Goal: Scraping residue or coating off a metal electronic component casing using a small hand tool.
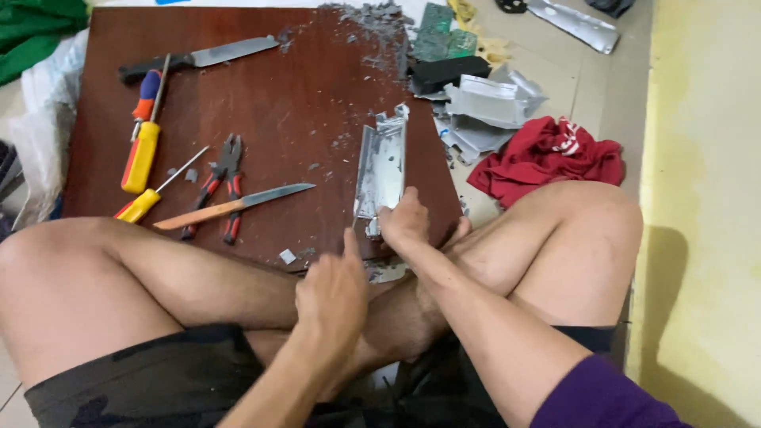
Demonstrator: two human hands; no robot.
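A bent grey sheet-metal channel (383,168) is laid on the dark wooden tabletop (261,103), its long axis pointing away from the fingers. Its near end is clamped by the right hand (404,222). The left hand (333,297) is closed just below it; what it grips cannot be told. Grey flakes (372,24) are scattered beyond the channel.
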